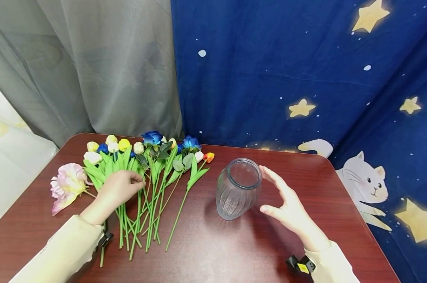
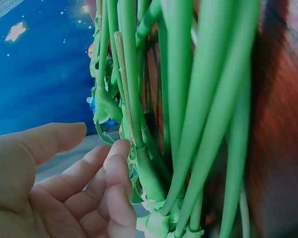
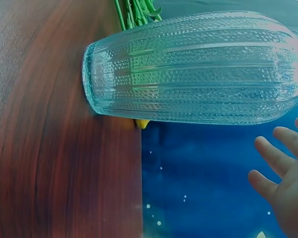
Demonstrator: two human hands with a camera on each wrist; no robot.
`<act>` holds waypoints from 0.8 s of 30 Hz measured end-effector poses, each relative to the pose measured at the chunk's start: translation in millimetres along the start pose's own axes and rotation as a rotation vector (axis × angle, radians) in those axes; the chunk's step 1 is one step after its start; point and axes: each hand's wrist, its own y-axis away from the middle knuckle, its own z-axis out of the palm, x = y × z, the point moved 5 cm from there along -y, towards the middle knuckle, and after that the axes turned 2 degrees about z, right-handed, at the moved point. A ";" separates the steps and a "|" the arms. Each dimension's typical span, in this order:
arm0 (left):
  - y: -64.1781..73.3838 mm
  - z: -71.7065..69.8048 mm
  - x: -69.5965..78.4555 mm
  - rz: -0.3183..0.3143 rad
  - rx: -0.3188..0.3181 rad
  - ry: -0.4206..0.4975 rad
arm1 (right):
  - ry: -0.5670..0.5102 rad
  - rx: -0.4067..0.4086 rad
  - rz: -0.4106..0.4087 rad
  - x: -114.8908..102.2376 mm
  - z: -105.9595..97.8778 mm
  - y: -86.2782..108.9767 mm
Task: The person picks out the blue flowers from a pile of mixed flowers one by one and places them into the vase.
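My left hand point(image 1: 119, 186) is over the bunch of artificial tulips, its fingertips right at the green stems point(image 1: 153, 208). In the left wrist view the thumb stands apart from the loosely bent fingers point(image 2: 120, 191), and no stem shows between them. A ribbed clear glass vase point(image 1: 237, 192) stands upright on the table, with a dotted texture on its wall. My right hand point(image 1: 288, 204) is just right of the vase, thumb and fingers spread, fingertips near its rim. In the right wrist view the right fingers point(image 3: 275, 156) are relaxed beside the vase's upper part.
White, yellow and blue blooms and blue roses point(image 1: 152, 137) lie toward the table's back edge. A large pink flower point(image 1: 69, 184) lies at the left, an orange tulip point(image 1: 208, 157) at the bunch's right. The dark red table point(image 1: 199, 255) meets a blue star-patterned curtain point(image 1: 256, 78).
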 end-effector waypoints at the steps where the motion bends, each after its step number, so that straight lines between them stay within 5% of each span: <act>1: -0.1 0.8 0.2 0.000 -0.007 -0.001 | 0.002 0.001 0.006 0.3 0.5 0.0; 24: 4.6 24.2 -2.3 -0.077 -0.131 -0.076 | 0.076 0.086 0.079 3.9 13.8 -2.0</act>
